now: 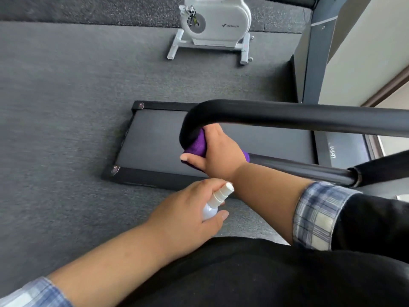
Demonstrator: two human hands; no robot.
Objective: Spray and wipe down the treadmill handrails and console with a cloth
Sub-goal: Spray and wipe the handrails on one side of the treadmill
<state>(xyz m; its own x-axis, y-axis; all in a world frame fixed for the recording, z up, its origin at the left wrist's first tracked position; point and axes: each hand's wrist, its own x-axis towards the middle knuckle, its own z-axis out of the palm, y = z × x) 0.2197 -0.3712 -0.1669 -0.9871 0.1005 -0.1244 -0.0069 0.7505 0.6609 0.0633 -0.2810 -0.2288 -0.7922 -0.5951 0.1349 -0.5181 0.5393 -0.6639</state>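
The right hand presses a purple cloth against the inside of the curved bend of the black handrail, near the centre of the frame, fingers curled round the wad so that this grip is closed on the cloth. The left hand, lower centre, is wrapped round a small white spray bottle, its nozzle pointing up and right toward the right wrist, thumb laid along the bottle's body. The main risk, as I judge it, is that the cloth is bunched into a small lump: on a round tube it may skid off the bend or cover only the underside, leaving the top of the rail untouched. A squeeze of the bottle from where it sits would likely wet the forearm or the treadmill belt below instead of the rail, and liquid on the belt could make it slippery. Leaning over the rail with both hands busy also leaves nothing to steady the body. Much is out of sight: the console does not show at all, the handrail runs off the right edge, and a second bar passes behind the right forearm, so its condition there cannot be judged. Whether the rail is wet, how much fluid the bottle holds, and the fingertips behind the cloth cannot be made out; the white exercise bike is cut off at the top
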